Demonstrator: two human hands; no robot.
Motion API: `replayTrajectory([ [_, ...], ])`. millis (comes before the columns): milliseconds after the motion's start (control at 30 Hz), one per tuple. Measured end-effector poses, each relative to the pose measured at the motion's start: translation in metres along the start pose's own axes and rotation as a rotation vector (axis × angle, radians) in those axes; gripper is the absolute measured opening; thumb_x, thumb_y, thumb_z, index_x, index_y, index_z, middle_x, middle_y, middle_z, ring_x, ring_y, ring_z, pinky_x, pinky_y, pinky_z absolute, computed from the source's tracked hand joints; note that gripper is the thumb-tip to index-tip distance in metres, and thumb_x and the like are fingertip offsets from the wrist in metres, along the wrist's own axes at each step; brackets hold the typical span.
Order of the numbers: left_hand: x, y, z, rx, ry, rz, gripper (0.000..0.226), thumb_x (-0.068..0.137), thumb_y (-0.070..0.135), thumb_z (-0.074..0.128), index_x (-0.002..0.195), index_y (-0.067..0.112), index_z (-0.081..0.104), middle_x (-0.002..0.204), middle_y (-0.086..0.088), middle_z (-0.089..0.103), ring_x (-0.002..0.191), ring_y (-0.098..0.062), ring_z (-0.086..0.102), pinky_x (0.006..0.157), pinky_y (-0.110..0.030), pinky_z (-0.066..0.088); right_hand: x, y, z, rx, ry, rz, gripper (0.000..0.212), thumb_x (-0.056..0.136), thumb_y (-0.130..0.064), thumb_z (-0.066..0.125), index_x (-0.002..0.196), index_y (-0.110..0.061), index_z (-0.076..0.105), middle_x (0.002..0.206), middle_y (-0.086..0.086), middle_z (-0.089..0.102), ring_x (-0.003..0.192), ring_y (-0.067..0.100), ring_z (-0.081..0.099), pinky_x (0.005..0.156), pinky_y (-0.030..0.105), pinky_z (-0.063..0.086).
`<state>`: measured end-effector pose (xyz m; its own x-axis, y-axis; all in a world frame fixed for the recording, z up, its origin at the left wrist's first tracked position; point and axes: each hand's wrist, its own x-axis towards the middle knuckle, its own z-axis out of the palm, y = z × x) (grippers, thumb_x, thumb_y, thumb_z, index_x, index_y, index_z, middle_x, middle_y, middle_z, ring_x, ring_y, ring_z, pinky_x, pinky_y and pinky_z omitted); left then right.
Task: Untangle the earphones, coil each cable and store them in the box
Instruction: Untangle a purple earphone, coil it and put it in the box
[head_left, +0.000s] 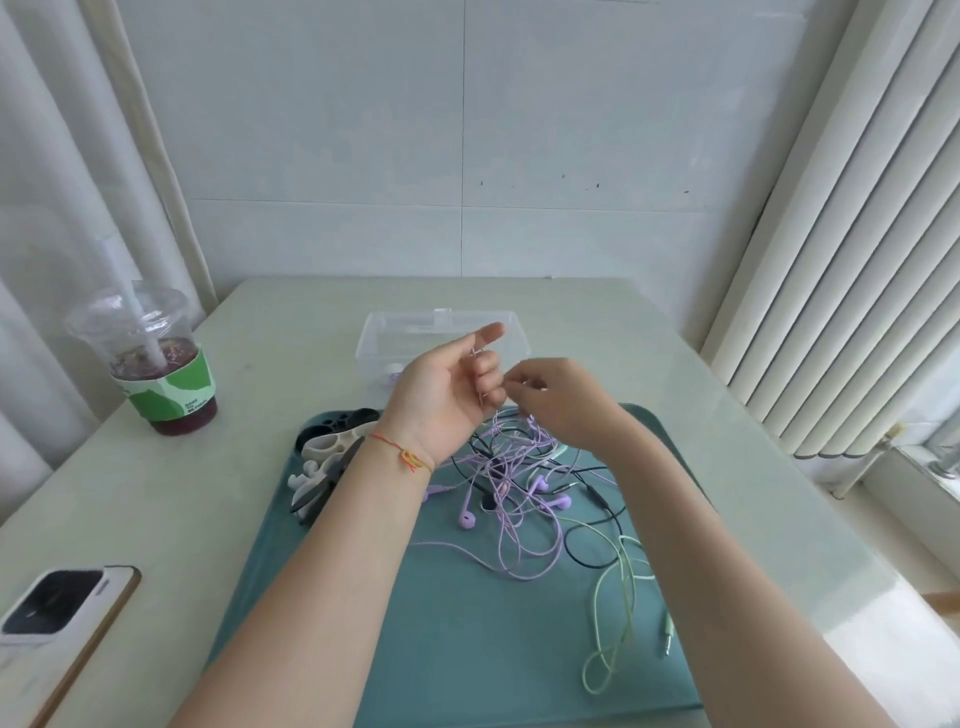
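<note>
Both hands pinch purple cable (fingers curled).

The left hand and right hand are hiding the near wall of the box at twelve o'clock. The phone is running off the edge at eight o'clock. The left forearm is covering part of the cable winders.

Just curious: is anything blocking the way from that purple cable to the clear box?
Nothing visible does. Both hands, left hand and right hand, pinch the purple cable right before the open box; other cables tangle it below.
</note>
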<state>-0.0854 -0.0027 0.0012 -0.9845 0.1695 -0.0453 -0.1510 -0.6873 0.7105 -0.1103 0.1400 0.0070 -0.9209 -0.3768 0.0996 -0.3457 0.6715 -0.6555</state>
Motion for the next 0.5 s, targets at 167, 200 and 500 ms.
replayTrajectory([
  [167,0.002,-0.001,-0.005,-0.017,0.059,0.134,0.028,0.104,0.009,0.036,0.102,0.005,0.063,0.089,-0.007,0.07,0.085,-0.018,0.07,0.08,-0.027,0.055,-0.006,-0.008,0.0,-0.11,-0.182,-0.022,0.022,0.097,-0.021,0.05,0.096,-0.02,0.072,0.068,-0.01,0.06,0.057,0.004,0.049,0.054,0.018,0.039],
  [200,0.002,-0.001,-0.005,0.01,0.071,0.163,0.028,0.104,0.007,0.035,0.103,0.004,0.063,0.094,-0.009,0.07,0.09,-0.02,0.069,0.081,-0.028,0.055,-0.007,-0.009,-0.001,-0.113,-0.192,-0.021,0.023,0.097,-0.023,0.051,0.1,-0.017,0.073,0.069,-0.009,0.061,0.057,0.005,0.05,0.057,0.019,0.04],
  [500,0.003,-0.01,-0.005,0.296,0.131,0.248,0.026,0.103,0.011,0.042,0.12,0.004,0.061,0.108,-0.014,0.071,0.103,-0.026,0.068,0.092,-0.031,0.055,-0.016,-0.022,-0.011,-0.169,-0.205,-0.049,0.017,0.092,-0.026,0.057,0.084,-0.02,0.071,0.064,-0.005,0.058,0.058,0.013,0.05,0.056,0.025,0.04],
])
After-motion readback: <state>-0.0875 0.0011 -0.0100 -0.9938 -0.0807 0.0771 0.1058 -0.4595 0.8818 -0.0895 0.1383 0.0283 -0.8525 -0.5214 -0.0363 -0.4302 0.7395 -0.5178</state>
